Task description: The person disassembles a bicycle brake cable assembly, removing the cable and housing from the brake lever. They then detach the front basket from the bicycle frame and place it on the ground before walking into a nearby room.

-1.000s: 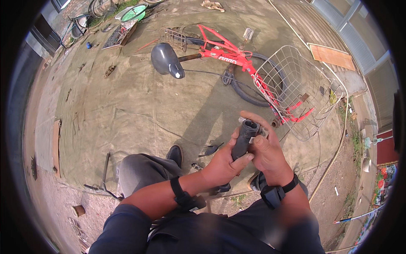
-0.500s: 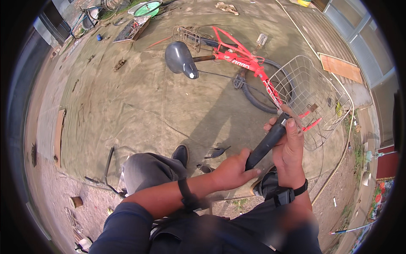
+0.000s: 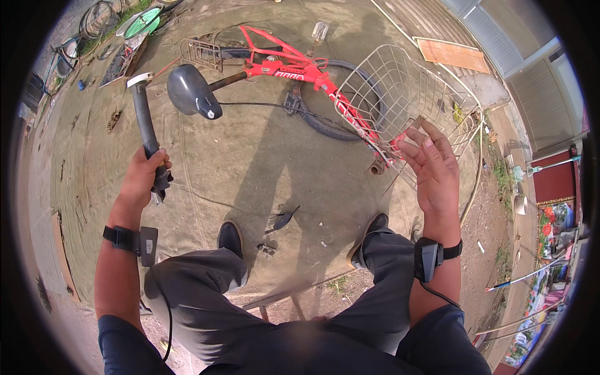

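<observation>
My left hand (image 3: pixel 145 175) is closed around the dark handle of a hammer (image 3: pixel 146 122), raised on the left with its silver head up. My right hand (image 3: pixel 431 169) is over the wire basket (image 3: pixel 400 69), its fingers apart and bent a little, seemingly holding nothing. A small rusty piece (image 3: pixel 420 121) shows beside the fingertips. Below lies a red bicycle frame (image 3: pixel 294 70) on its side, with a black saddle (image 3: pixel 190 92) and a wheel (image 3: pixel 328 128) attached. The open end of its head tube (image 3: pixel 377 167) shows near my right hand, which partly hides the red parts behind it.
A pedal (image 3: pixel 320 31) sticks up behind the frame. Between my feet lie a dark flat part (image 3: pixel 284 217) and a small metal part (image 3: pixel 266 249). A wooden board (image 3: pixel 453 55) is at far right; a green basin (image 3: pixel 142 22) stands far left.
My hands have parted. The left has swung far left with the hammer, and the right has let go of its dark handle. The view has shifted, so the bicycle appears further left and higher.
</observation>
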### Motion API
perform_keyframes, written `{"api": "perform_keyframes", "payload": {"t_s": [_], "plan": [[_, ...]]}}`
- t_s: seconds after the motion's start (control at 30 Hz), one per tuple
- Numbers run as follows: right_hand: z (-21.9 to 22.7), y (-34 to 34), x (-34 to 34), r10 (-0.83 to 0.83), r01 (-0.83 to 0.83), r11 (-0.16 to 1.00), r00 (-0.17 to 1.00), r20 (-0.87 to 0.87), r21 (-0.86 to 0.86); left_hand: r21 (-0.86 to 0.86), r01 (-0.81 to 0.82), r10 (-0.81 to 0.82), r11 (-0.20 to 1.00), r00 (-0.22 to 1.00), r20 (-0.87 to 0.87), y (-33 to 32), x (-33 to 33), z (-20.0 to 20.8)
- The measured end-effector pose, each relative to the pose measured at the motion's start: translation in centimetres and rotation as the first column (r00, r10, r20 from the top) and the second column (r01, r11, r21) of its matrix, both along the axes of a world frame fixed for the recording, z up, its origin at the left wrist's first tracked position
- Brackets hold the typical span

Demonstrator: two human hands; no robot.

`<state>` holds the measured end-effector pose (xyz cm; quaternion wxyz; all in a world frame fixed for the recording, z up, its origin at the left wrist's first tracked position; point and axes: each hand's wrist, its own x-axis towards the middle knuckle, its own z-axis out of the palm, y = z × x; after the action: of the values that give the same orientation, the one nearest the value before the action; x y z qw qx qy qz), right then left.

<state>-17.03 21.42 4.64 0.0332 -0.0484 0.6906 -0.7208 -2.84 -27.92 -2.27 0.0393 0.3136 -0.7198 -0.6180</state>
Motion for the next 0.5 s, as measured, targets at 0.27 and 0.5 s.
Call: {"api": "perform_keyframes", "payload": {"t_s": [0.27,0.5], "plan": [[0.2,8.3,-3.9,-0.484,0.505,0.863,0.834,-0.266,0.012,0.343,-0.145,-0.011,0.928,0.911,0.413,-6.5,7.5,-14.4],[-0.6,11.9,-5.1,-0.602,0.646,0.693,0.763,-0.235,0.319,0.341,-0.286,0.06,0.895,0.837,0.544,-6.0,10.9,-25.0]]}}
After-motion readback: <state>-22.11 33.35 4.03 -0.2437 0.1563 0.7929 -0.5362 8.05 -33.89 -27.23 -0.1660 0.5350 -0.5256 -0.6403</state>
